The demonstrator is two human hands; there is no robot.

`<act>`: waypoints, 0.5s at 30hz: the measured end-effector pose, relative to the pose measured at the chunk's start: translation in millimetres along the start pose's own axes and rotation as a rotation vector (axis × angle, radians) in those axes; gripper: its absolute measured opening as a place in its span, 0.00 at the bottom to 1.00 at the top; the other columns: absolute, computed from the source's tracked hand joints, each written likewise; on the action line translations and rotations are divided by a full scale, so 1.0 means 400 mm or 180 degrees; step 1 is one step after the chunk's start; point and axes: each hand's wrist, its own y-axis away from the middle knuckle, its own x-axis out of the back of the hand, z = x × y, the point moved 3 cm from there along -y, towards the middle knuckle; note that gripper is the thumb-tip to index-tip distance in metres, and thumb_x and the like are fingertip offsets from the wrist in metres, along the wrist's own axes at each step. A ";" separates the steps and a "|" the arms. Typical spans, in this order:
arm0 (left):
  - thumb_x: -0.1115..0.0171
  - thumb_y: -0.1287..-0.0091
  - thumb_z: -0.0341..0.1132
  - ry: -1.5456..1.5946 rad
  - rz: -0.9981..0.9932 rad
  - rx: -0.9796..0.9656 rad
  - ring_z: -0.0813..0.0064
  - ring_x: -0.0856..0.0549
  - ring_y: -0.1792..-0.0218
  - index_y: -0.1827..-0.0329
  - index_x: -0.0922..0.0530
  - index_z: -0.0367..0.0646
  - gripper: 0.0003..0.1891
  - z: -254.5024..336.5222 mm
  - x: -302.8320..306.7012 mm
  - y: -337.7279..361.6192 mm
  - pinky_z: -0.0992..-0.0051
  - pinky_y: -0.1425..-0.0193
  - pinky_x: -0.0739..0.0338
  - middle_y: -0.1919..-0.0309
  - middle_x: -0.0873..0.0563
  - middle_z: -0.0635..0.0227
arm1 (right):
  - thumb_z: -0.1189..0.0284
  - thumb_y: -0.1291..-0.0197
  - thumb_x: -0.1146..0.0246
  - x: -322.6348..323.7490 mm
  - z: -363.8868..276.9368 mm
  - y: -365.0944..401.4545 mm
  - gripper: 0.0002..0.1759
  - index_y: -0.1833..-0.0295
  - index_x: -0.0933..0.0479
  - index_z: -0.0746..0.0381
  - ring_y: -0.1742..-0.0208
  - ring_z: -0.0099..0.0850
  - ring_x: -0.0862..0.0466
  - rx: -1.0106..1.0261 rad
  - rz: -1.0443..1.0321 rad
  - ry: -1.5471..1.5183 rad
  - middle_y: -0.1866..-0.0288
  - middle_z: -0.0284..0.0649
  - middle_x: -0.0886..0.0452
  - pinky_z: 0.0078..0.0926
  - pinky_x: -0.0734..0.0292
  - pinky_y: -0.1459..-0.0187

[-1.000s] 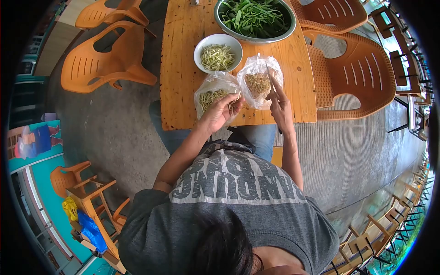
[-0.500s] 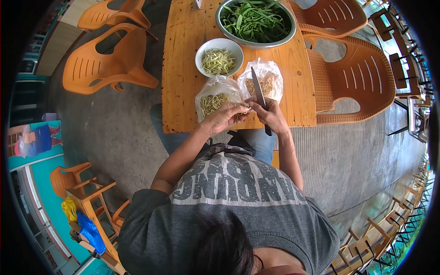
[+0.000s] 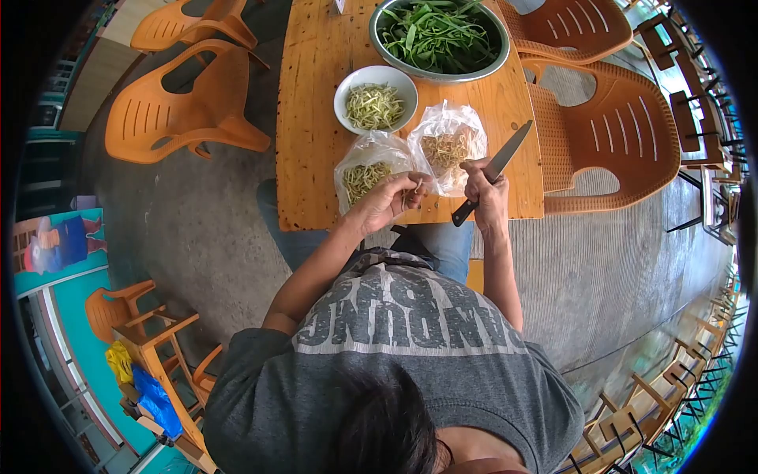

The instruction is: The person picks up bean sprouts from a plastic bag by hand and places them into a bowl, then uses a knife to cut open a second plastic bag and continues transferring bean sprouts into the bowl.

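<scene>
Knife in one hand, sprouts in the other

The left hand has its fingertips pinched together on a few thin sprouts, just beside an open plastic bag of sprouts. The right hand is clamped on the knife, its blade (dark handle at the other end) angled outward, beyond the hand and to its right. Ahead of the hands, on the table, are a second bag, a white bowl and, farther off, a metal bowl of greens.
</scene>
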 end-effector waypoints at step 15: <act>0.38 0.33 0.34 -0.0182 0.0516 -0.0611 0.87 0.21 0.68 0.57 0.20 0.41 0.07 -0.009 -0.029 -0.056 0.85 0.63 0.26 0.68 0.17 0.74 | 0.77 0.42 0.32 -0.089 0.014 0.073 0.05 0.63 0.21 0.66 0.78 0.10 0.33 0.0700 0.0000 0.1666 0.73 0.29 0.21 0.10 0.40 0.77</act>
